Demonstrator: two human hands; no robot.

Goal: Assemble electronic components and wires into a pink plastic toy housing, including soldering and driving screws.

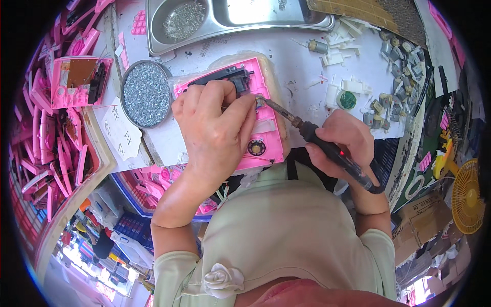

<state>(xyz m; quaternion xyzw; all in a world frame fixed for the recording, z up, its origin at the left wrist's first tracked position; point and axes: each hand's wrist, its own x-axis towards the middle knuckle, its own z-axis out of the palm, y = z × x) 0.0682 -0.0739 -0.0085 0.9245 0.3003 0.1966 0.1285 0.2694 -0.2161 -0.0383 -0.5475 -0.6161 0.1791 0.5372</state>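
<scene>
In front of me a pink plastic housing [274,134] lies on a pale pad [271,77], with a long black part [215,76] along its far side and a small round speaker [256,147] near its front. My left hand [212,120] rests over the housing, thumb and fingers pinched close to a small metal part; whatever they grip is hidden. In my right hand [343,143] is a soldering iron [327,148] with a black handle and a lit red lamp. Its tip meets the small part beside my left fingertips.
Left of the housing stands a round dish of small screws [146,92]. A metal tray [245,25] sits at the back. Several small motors [401,61] and white plastic pieces [345,48] lie to the right. Pink housings [51,143] pile up on the far left.
</scene>
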